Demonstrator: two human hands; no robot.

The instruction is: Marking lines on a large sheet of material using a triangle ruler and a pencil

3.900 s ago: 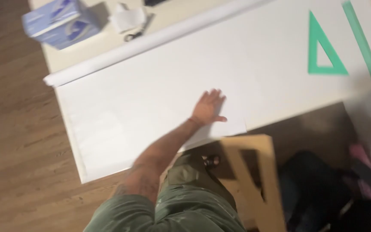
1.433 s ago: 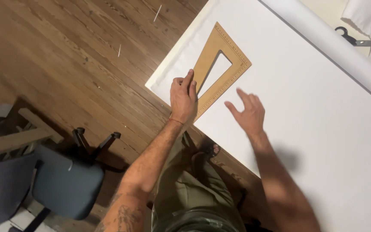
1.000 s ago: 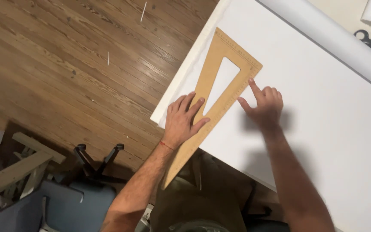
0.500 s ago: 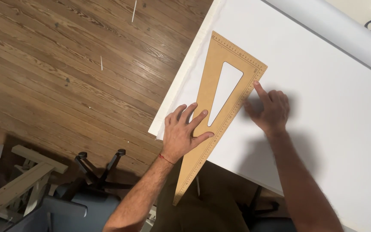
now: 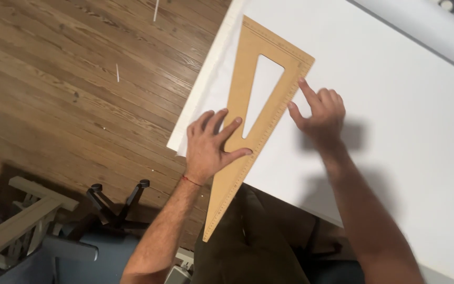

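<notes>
1. The left hand (image 5: 212, 143) lies flat, fingers spread, pinning the wooden triangle (image 5: 253, 113) to the white sheet (image 5: 395, 115).
2. The right hand (image 5: 319, 113), half-open, has slid up along the ruled edge; its fingertips now touch there.
3. The triangle has crept further onto the sheet, its point overhanging below the left wrist, so lining-up looks nearly done.

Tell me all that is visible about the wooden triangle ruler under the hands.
The wooden triangle ruler is a long, flat right triangle of light brown wood or board, with a triangular cut-out in its middle and fine scale marks along its edges. It lies flat on the white sheet, near the sheet's corner. Its narrow tip reaches past the sheet's edge, toward the person. The left hand presses on its lower part, fingers spread. The right hand touches its long edge with the fingertips.
</notes>
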